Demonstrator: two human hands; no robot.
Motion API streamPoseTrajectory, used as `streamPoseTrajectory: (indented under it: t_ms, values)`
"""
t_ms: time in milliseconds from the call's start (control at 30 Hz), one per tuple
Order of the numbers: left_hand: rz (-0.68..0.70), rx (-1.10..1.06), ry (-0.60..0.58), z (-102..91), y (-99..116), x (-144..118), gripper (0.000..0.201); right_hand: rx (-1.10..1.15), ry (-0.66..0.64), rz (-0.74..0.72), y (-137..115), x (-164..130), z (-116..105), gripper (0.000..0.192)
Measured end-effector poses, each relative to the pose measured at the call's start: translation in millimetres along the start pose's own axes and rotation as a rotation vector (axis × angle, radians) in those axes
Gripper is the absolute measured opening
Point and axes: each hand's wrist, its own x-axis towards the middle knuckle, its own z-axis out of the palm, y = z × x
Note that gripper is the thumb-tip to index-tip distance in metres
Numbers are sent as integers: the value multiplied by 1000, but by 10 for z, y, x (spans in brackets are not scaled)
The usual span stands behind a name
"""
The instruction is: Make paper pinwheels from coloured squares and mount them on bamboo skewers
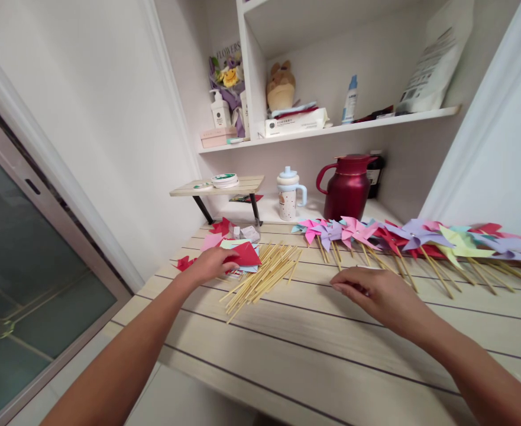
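Note:
My left hand point(211, 264) is over a small pile of coloured paper at the left of the table, its fingers and thumb closed at the edge of a red paper square point(246, 254). Beside it lies a loose heap of thin wooden sticks point(264, 275). My right hand point(382, 293) rests low over the table, fingers curled and tips together; whatever they hold, if anything, is hidden. Just behind it, finished paper pinwheels point(360, 232) on sticks lie in a row, in pink, purple, red, yellow and teal.
A small raised stand point(242, 184) holds round white-and-green items at the back left. A spotted cup point(287, 198) with a blue lid and a dark red jug point(348, 188) stand at the back. Above them runs a shelf point(353, 127). The table's front edge point(225, 387) is near me.

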Motion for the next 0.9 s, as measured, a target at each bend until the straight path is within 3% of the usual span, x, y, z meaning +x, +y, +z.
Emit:
streamPoseTrajectory:
  t_ms: [167,333,433,533,633,700,900]
  values:
    - [-22,15,74,24,-32,23,36,-6,-24,-10,-11,8,-8,25]
    - [-55,-25,235,26,-57,58,32,3,-17,-3,-11,6,2,25]
    - [-84,-84,362,-30,-57,63,22,60,-6,73,-25,6,18,25]
    - [-140,-174,536,-120,9,92,21,310,-30,232,-85,20,39,25]
    - [-200,-319,687,-189,213,173,28,685,-70,407,-200,42,52,28]
    - [-210,-455,726,-191,432,244,38,862,-87,478,-284,54,46,28]
    - [-75,-746,636,26,1210,405,36,1223,51,553,-409,77,-41,33]
